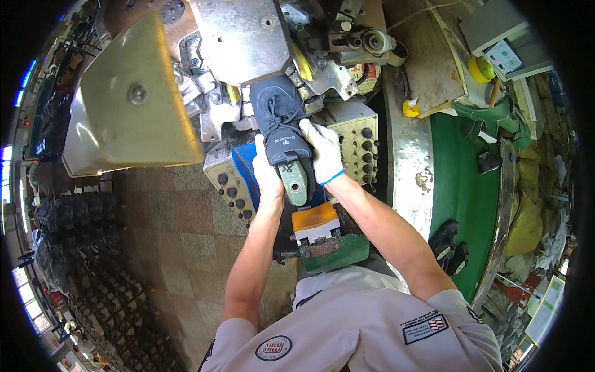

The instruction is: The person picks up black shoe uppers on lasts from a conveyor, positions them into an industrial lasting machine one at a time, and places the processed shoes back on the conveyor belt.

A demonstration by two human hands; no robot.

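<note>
A dark grey lace-up shoe upper (pixel 277 111) sits on a green shoe last (pixel 294 186), whose heel end sticks out toward me. Its toe points away, beneath the front edge of a steel machine plate (pixel 245 40). My left hand (pixel 268 172) is closed along the left side of the shoe's heel. Opposite it, my right hand (pixel 323 152), in a white glove with a blue cuff, presses against the shoe's right side, thumb near the collar. Below the last is an orange pad (pixel 314 215) on a metal bracket. The undersides of shoe and last are hidden.
A large cream guard (pixel 127 102) hangs at the left. Knobbed control boxes (pixel 356 146) flank the shoe. To the right runs a green conveyor surface (pixel 462 186) with dark shoes (pixel 449 245) on it. Racks of dark shoes (pixel 87 248) stand at the far left.
</note>
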